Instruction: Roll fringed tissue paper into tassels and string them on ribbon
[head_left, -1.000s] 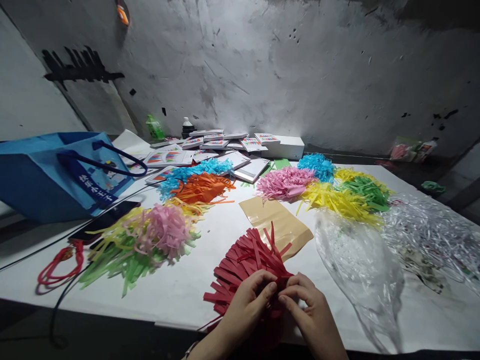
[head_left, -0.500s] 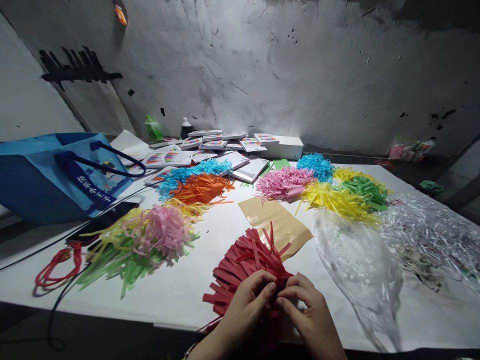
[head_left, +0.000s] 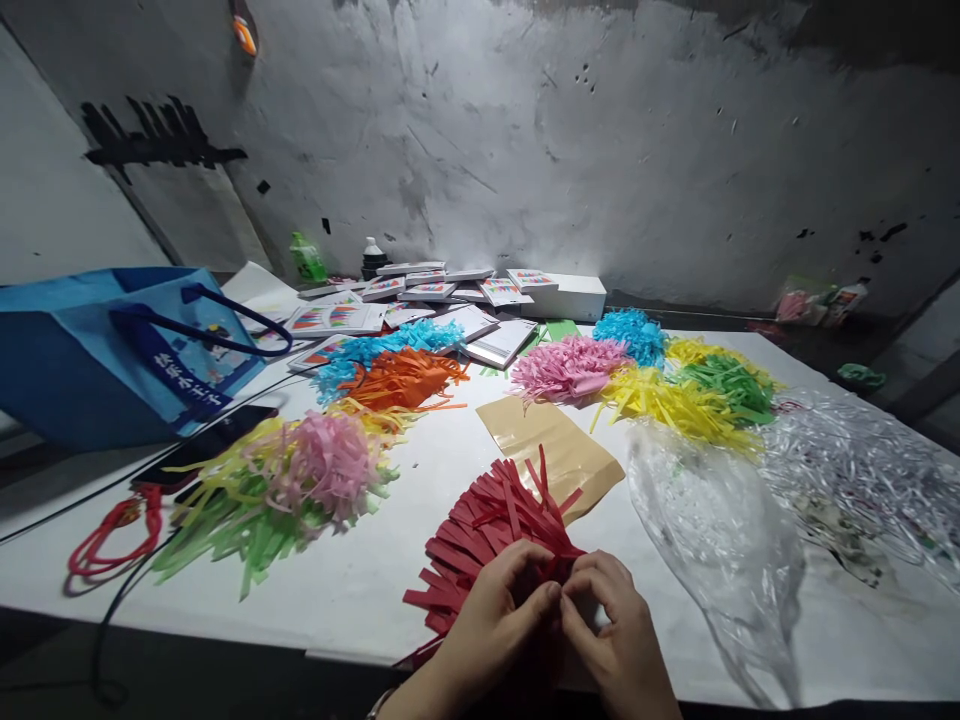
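A bunch of red tissue paper fringe (head_left: 484, 525) lies at the front edge of the table, its strips fanned away from me. My left hand (head_left: 510, 610) pinches it near its gathered end, thumb pointing right. Close beside it, my right hand (head_left: 607, 610) is also closed on the red fringe, thumb and finger together. The two thumb tips almost meet. The exact spot they pinch is hidden behind the fingers. Just beyond the fringe is a tan paper envelope (head_left: 555, 450), partly under the red strips.
Pink fringe (head_left: 334, 465) and orange fringe (head_left: 409, 378) lie left; yellow fringe (head_left: 679, 405) and a clear plastic bag (head_left: 720, 530) lie right. A blue bag (head_left: 97, 350) stands at far left, near a phone (head_left: 202, 450). Flat printed boxes (head_left: 427, 290) are piled at the back.
My thumbs have drawn closer together, and my right hand has shifted slightly left. The red fringe stays almost in the same place.
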